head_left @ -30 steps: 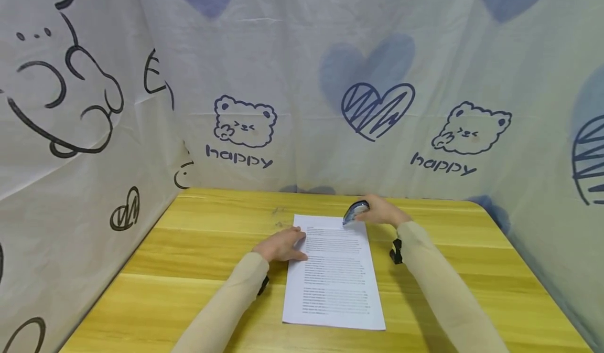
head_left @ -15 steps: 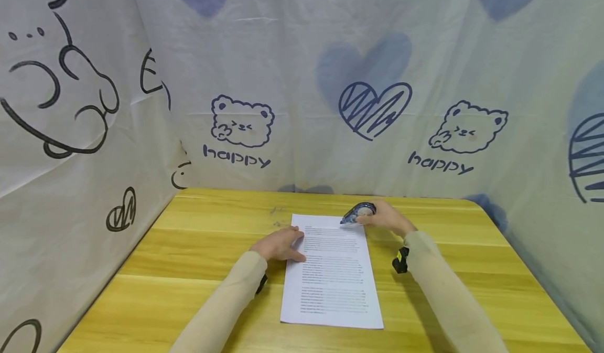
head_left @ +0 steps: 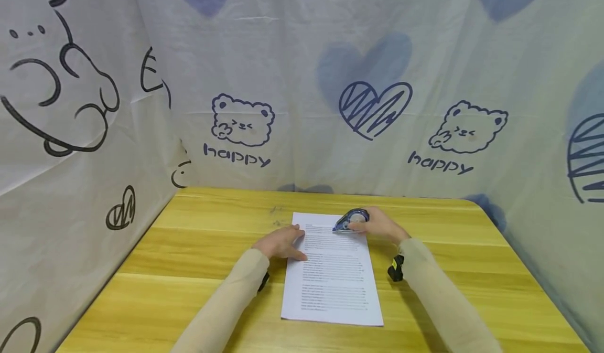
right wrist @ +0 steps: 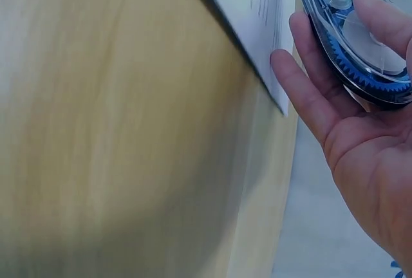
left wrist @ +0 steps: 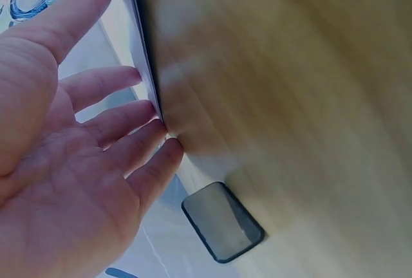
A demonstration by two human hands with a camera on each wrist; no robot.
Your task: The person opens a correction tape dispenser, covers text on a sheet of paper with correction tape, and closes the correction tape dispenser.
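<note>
A printed sheet of paper (head_left: pixel 335 290) lies upright on the table in the head view. My left hand (head_left: pixel 280 244) rests on its left edge with thumb and fingers spread. In the left wrist view, the fingertips of that left hand (left wrist: pixel 84 130) touch the paper's edge. My right hand (head_left: pixel 383 224) holds a blue, clear-cased correction tape (head_left: pixel 353 218) over the upper right of the sheet. Its tip points left at the upper text lines; whether it touches the paper is hard to tell. The right wrist view shows the correction tape (right wrist: pixel 360 40) between thumb and fingers, its blue gear visible.
The yellow wood-grain table (head_left: pixel 198 237) extends around the sheet on all sides. A patterned cloth (head_left: pixel 302 80) hangs behind and at both sides. Near the table edge in the left wrist view is a dark-rimmed rounded rectangle (left wrist: pixel 222 223), its kind unclear.
My right hand has turned the correction tape flatter and brought it left and slightly nearer, onto the upper text lines. The left hand stays at the paper's left edge.
</note>
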